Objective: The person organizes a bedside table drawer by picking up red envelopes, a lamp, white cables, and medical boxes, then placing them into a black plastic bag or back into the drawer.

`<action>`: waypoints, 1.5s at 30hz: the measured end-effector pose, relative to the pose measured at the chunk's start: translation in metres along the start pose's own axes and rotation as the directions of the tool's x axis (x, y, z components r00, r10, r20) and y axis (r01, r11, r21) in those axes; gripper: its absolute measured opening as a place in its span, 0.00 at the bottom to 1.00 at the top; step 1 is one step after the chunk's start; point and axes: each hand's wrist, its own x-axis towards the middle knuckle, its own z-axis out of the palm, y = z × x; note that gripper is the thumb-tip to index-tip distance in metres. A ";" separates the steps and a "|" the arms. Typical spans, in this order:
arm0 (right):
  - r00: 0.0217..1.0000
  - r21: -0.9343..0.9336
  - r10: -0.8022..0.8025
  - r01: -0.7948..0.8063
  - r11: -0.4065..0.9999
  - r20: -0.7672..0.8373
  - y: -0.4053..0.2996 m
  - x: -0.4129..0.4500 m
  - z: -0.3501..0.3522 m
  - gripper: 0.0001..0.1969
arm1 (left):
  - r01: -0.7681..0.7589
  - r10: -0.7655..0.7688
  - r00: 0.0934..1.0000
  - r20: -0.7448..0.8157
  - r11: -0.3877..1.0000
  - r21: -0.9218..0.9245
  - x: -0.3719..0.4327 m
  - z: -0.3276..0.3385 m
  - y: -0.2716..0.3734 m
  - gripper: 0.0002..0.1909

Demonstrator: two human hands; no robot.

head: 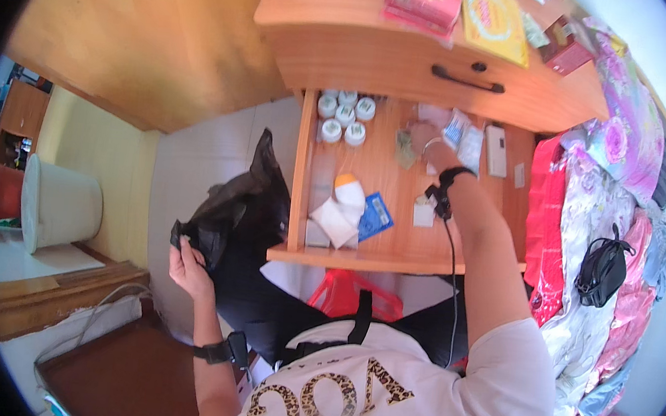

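My left hand (192,269) grips the edge of a black plastic bag (237,199), which hangs beside the left wall of an open wooden drawer (364,261). My right hand (427,137) is inside the drawer, toward its back. A crumpled greenish piece (405,150) lies against its fingers; blur hides whether they hold it. Just right of this hand are blue-and-white packets (456,128) and a clear plastic wrapper (471,149). White-lidded jars (345,115) stand in the back left corner. At the front left lie a white bottle with an orange cap (349,194), a white packet (335,220) and a blue packet (376,218).
A white rectangular device (495,151) lies on the drawer's right side. Red packs (425,3) and a yellow packet (495,22) rest on the cabinet top. A bed with a black pouch (605,267) borders the right. A white bucket (62,206) stands far left.
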 end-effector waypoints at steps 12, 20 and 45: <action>0.944 0.195 -0.174 0.234 0.953 -0.280 -0.023 -0.040 0.025 0.08 | 0.031 -0.032 0.999 0.029 0.999 0.008 -0.005 0.001 0.002 0.08; 0.917 0.720 0.079 0.252 0.646 -0.391 -0.031 -0.088 -0.042 0.02 | -0.012 0.012 1.000 0.027 1.000 -0.021 -0.003 0.006 0.001 0.08; 0.466 0.105 0.216 -0.253 0.962 -0.858 0.069 -0.089 -0.340 0.06 | 0.060 -0.062 0.998 -0.027 0.995 -0.076 -0.006 -0.007 0.002 0.06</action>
